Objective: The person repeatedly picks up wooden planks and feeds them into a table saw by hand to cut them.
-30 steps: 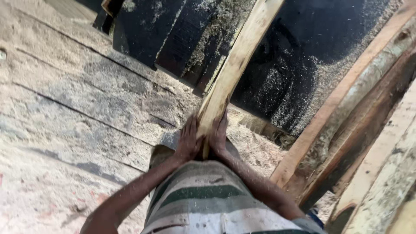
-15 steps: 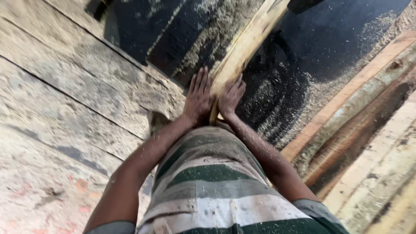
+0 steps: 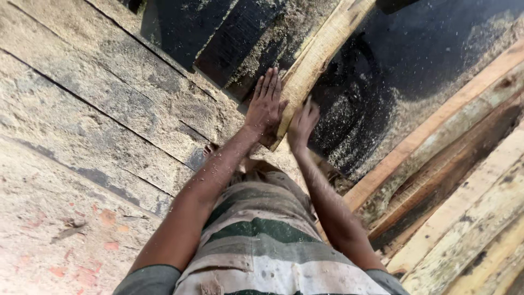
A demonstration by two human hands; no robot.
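A long pale wooden plank [image 3: 322, 49] runs from my hands up toward the top right, over a dark surface dusted with sawdust [image 3: 404, 71]. My left hand [image 3: 266, 104] lies flat with fingers stretched along the plank's left side near its end. My right hand [image 3: 303, 123] presses against the plank's near end from the right, fingers half bent. Both arms reach forward over my striped shirt [image 3: 262, 240].
A worn plank floor covered in sawdust [image 3: 93, 125] fills the left. Dark slabs [image 3: 229, 38] lie beside the plank at the top. Rough timber boards [image 3: 464, 180] are stacked along the right side.
Both hands have moved forward with the plank's end, away from my body. My arms are more extended now, and the left hand's fingers have spread flat.
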